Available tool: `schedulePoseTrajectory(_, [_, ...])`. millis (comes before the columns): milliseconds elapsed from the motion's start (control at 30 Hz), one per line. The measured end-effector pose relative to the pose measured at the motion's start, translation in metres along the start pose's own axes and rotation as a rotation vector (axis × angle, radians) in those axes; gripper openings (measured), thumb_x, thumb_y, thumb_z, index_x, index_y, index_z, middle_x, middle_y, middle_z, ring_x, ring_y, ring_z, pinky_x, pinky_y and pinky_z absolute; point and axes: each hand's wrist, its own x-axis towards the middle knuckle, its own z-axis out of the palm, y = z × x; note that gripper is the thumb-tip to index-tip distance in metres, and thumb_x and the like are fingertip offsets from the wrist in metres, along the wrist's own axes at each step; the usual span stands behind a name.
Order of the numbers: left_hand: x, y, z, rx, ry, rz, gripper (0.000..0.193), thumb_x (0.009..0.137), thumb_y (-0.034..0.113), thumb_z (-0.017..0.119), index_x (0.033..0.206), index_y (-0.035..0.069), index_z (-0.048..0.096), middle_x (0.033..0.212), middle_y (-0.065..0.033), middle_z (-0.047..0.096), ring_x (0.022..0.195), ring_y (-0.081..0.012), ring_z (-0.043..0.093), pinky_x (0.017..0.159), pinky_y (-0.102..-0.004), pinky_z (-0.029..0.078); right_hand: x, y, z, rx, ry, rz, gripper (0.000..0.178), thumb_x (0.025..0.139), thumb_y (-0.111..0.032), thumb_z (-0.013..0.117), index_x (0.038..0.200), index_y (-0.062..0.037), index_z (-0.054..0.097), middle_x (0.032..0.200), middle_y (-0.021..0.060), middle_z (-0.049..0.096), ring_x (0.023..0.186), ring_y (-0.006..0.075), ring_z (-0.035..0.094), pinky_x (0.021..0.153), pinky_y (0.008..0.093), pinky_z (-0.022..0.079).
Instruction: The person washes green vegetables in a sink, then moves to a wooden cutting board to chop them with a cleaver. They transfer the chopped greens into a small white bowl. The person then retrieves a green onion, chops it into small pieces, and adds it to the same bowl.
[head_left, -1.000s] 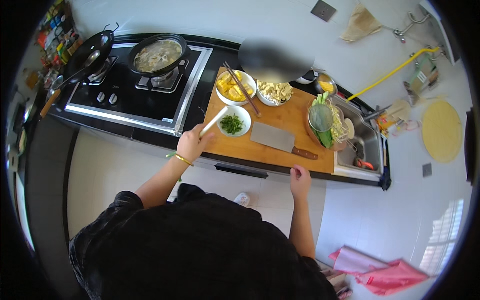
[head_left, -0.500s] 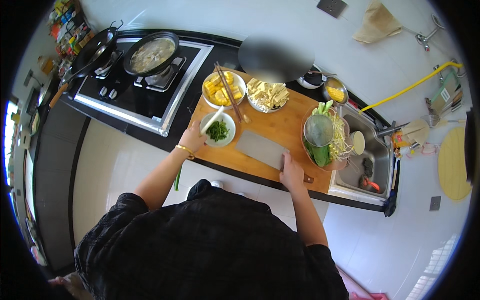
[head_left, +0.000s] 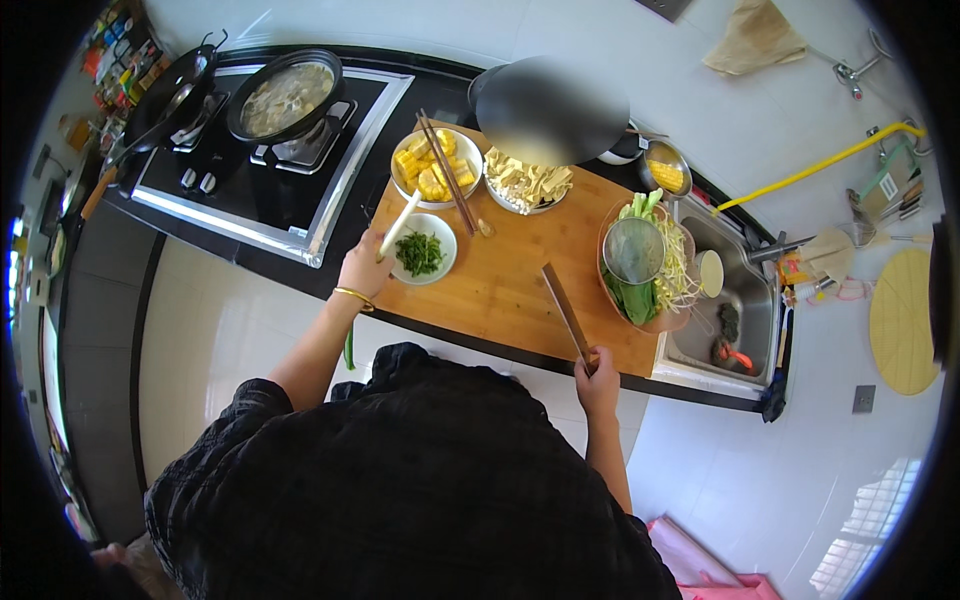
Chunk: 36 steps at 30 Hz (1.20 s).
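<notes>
Left hand (head_left: 362, 270) grips a white stalk (head_left: 398, 224); right hand (head_left: 597, 380) a cleaver (head_left: 566, 312).

A pot of broth (head_left: 285, 97) is sitting on the black stove (head_left: 262, 160), up and left of the left hand. A bowl of corn pieces (head_left: 432, 168) with chopsticks (head_left: 450, 185) is lying just beyond that hand. A basket of greens (head_left: 645, 265) is standing above the right hand, beside the sink (head_left: 735, 320).

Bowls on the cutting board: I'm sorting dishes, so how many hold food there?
3. A small white bowl of chopped greens by the left hand, a corn bowl under chopsticks, and a tofu bowl partly hidden.
</notes>
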Motion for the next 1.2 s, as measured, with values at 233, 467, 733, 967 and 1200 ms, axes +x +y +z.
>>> schedulePoseTrajectory(233, [-0.057, 0.045, 0.002, 0.311, 0.327, 0.095, 0.028, 0.083, 0.026, 0.054, 0.101, 0.007, 0.045, 0.087, -0.0168, 0.058, 0.072, -0.0347, 0.059, 0.059, -0.0420, 0.047, 0.028, 0.024, -0.030, 0.018, -0.060, -0.080, 0.021, 0.076, -0.018, 0.060, 0.091, -0.0069, 0.050, 0.070, 0.0149, 0.060, 0.065, 0.0331, 0.060, 0.057, 0.0395, 0.046])
schedulePoseTrajectory(467, [-0.115, 0.090, 0.103, 0.352, -0.084, 0.317, 0.014, 0.085, 0.019, 0.049, 0.096, 0.011, 0.049, 0.086, -0.0102, 0.050, 0.072, -0.0297, 0.056, 0.062, -0.0402, 0.046, 0.062, 0.058, -0.052, 0.132, -0.122, -0.287, 0.024, 0.077, -0.019, 0.060, 0.095, -0.0044, 0.058, 0.073, 0.0165, 0.061, 0.065, 0.0332, 0.059, 0.059, 0.0394, 0.046])
schedulePoseTrajectory(733, [-0.084, 0.103, 0.190, 0.548, -0.026, 0.587, 0.014, 0.081, 0.018, 0.051, 0.094, 0.013, 0.053, 0.084, -0.0067, 0.050, 0.082, -0.0252, 0.052, 0.070, -0.0354, 0.043, 0.091, 0.070, -0.071, 0.125, -0.232, -0.398, 0.021, 0.079, -0.019, 0.057, 0.091, -0.0024, 0.062, 0.064, 0.0200, 0.056, 0.060, 0.0344, 0.057, 0.054, 0.0391, 0.044])
schedulePoseTrajectory(967, [-0.078, 0.119, 0.208, 0.629, -0.015, 0.659, 0.016, 0.076, 0.014, 0.047, 0.090, 0.014, 0.056, 0.083, -0.0052, 0.049, 0.082, -0.0234, 0.051, 0.071, -0.0343, 0.042, 0.115, 0.076, -0.074, 0.167, -0.228, -0.433, 0.021, 0.078, -0.019, 0.057, 0.091, -0.0028, 0.062, 0.065, 0.0206, 0.056, 0.060, 0.0350, 0.057, 0.054, 0.0388, 0.044])
schedulePoseTrajectory(1200, [-0.079, 0.112, 0.221, 0.487, -0.046, 0.741, 0.017, 0.075, 0.013, 0.052, 0.090, 0.013, 0.059, 0.084, -0.0051, 0.050, 0.082, -0.0231, 0.051, 0.071, -0.0334, 0.041, 0.109, 0.078, -0.093, 0.117, -0.323, -0.415, 0.021, 0.079, -0.019, 0.057, 0.078, 0.0012, 0.059, 0.058, 0.0198, 0.051, 0.052, 0.0331, 0.052, 0.048, 0.0374, 0.039])
